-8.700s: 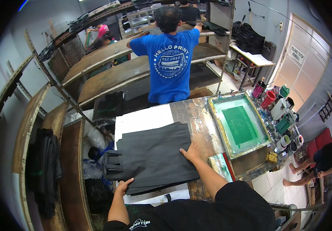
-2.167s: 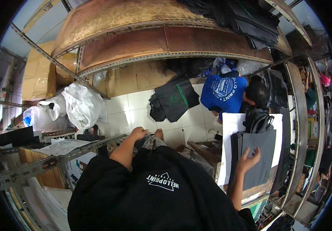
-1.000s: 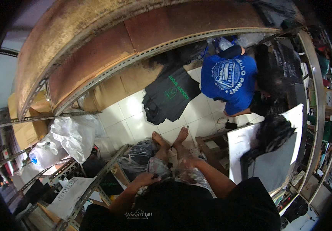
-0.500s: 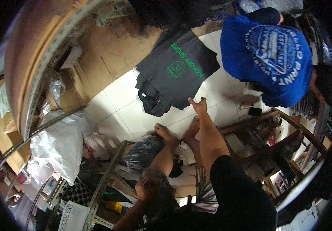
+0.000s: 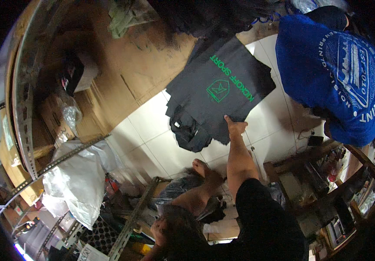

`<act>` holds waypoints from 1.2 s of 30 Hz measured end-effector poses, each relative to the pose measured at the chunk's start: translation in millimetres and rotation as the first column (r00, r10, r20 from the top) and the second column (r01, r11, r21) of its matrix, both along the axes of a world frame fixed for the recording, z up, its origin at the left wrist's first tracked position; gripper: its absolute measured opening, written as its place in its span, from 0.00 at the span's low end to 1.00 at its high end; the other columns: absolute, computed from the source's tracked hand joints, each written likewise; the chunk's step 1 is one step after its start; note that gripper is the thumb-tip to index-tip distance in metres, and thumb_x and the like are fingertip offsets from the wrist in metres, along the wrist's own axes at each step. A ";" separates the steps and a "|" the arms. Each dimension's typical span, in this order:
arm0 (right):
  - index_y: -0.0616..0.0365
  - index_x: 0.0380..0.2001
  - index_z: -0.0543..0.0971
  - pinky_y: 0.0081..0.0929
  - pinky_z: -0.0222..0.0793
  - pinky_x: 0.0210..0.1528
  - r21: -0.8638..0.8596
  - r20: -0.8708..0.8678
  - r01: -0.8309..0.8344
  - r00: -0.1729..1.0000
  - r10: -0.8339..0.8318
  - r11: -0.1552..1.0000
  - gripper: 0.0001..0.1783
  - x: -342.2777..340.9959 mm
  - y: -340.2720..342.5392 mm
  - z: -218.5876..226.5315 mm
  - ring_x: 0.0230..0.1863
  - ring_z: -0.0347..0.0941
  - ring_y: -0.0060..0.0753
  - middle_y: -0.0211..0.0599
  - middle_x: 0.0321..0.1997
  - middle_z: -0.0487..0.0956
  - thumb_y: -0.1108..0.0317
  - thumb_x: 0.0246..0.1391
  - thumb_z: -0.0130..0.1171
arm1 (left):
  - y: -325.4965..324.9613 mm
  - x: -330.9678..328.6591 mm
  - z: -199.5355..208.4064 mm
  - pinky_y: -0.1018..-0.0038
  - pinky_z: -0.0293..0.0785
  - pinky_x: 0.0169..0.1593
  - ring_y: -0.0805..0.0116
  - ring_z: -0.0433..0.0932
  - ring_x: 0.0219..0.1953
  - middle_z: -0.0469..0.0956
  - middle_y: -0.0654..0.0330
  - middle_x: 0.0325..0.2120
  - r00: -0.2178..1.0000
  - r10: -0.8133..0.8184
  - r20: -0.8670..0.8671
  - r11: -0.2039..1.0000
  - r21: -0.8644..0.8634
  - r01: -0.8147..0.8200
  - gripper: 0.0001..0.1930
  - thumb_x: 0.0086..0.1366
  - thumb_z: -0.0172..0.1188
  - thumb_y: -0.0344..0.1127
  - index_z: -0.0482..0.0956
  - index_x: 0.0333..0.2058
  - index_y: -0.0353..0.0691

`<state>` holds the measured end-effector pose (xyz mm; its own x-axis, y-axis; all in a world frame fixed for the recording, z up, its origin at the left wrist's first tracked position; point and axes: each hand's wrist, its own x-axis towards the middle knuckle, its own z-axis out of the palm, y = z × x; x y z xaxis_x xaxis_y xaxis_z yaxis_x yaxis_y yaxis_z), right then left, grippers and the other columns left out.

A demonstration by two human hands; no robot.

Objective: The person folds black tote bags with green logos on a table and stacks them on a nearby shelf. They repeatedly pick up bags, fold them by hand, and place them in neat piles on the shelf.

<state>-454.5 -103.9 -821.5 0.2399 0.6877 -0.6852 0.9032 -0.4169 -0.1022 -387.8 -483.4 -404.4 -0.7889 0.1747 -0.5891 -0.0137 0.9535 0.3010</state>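
A stack of black printed cloth pieces [image 5: 239, 71] with green lettering and a green emblem lies on the white tiled floor in front of me. Whether they are shirts or bags I cannot tell. A bunched black part with a small white tag lies at the stack's near left. My right hand [image 5: 236, 126] reaches to the near edge, thumb on the cloth and apart from the fingers; I see no grip. Low in the view, my left hand [image 5: 159, 230] rests by my bent leg, dim, its fingers curled in with nothing seen in them.
A person in a blue printed shirt [image 5: 331, 78] bends at the right. Brown cardboard [image 5: 126, 65] spreads at the left, near a white plastic sack [image 5: 74, 178] and a metal rack [image 5: 122, 224]. A wooden frame [image 5: 309, 202] stands at the lower right.
The view has shifted, so the stack sits further right and the person in blue nearer the right rim. My right hand now touches the stack's near edge, with its fingers more bent.
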 end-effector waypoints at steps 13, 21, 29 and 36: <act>0.62 0.48 0.78 0.35 0.73 0.48 0.211 -0.713 0.039 0.690 0.127 0.977 0.23 -11.6 -18.0 81.8 0.42 0.81 0.43 0.45 0.41 0.84 0.76 0.45 0.68 | 58.0 -32.3 31.0 0.57 0.74 0.32 0.48 0.79 0.30 0.78 0.51 0.25 0.973 -0.231 -0.012 0.964 0.134 0.230 0.16 0.53 0.69 0.48 0.79 0.26 0.42; 0.61 0.49 0.78 0.45 0.76 0.45 0.185 -0.399 -0.612 0.669 0.628 0.769 0.24 -16.9 -25.6 373.4 0.41 0.80 0.56 0.53 0.37 0.83 0.68 0.46 0.65 | 101.0 -4.6 83.6 0.57 0.74 0.30 0.50 0.79 0.26 0.77 0.54 0.18 0.900 -0.410 0.150 0.909 0.151 0.389 0.18 0.58 0.67 0.53 0.80 0.26 0.43; 0.57 0.43 0.81 0.45 0.77 0.44 0.320 -0.347 -0.923 0.093 0.933 0.211 0.16 -6.0 -30.1 640.8 0.41 0.81 0.53 0.53 0.36 0.83 0.72 0.49 0.56 | 162.8 -109.0 322.9 0.43 0.57 0.63 0.45 0.61 0.64 0.67 0.48 0.59 0.746 -0.566 -0.350 0.759 0.131 0.638 0.32 0.53 0.70 0.53 0.76 0.54 0.44; 0.53 0.24 0.84 0.41 0.78 0.37 0.706 -0.099 -0.690 -0.316 0.943 -0.157 0.08 8.7 -66.7 837.4 0.35 0.83 0.45 0.42 0.29 0.84 0.67 0.49 0.57 | 179.9 -159.1 498.6 0.50 0.52 0.70 0.57 0.80 0.49 0.82 0.51 0.43 0.316 -0.904 -0.289 0.400 -0.306 0.864 0.32 0.48 0.73 0.54 0.79 0.48 0.40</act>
<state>-445.8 -170.6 15.9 -0.9965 -0.0817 -0.0187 -0.0643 0.8878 -0.4557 -546.9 -303.5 94.2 -0.3295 0.8729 -0.3598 0.9374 0.3480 -0.0143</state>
